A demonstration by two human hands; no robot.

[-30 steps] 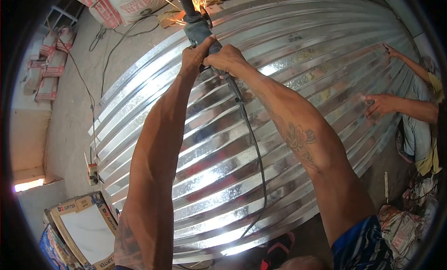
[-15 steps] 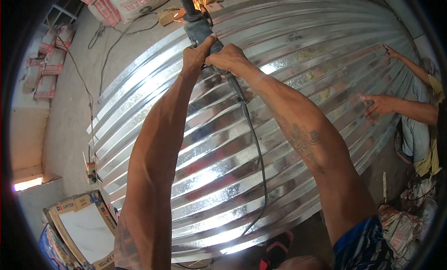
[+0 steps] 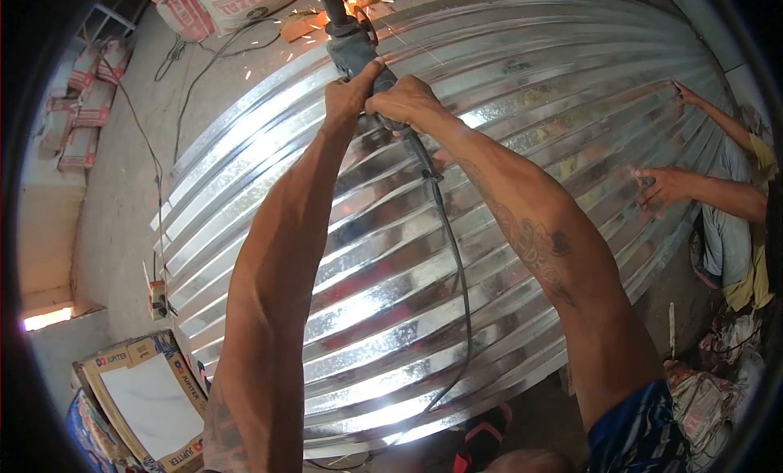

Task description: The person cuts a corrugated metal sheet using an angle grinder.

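Observation:
A grey angle grinder point(image 3: 352, 50) runs at the far edge of a large corrugated metal sheet point(image 3: 489, 253) lying on the floor. Sparks fly from its disc at the top of the view. My left hand point(image 3: 347, 94) and my right hand point(image 3: 401, 102) are both closed around the grinder's body, side by side. Its black cable point(image 3: 453, 253) trails back over the sheet toward me. The disc itself is hidden behind the tool's head.
Another person at the right presses two hands point(image 3: 662, 183) on the sheet. Cement sacks point(image 3: 77, 122) lie at the left and top, a cardboard box point(image 3: 139, 391) sits at the lower left, and a cord with a socket point(image 3: 157, 298) runs along the concrete floor.
The grinder and both my hands have shifted slightly right along the sheet's far edge. The spray of sparks is wider now.

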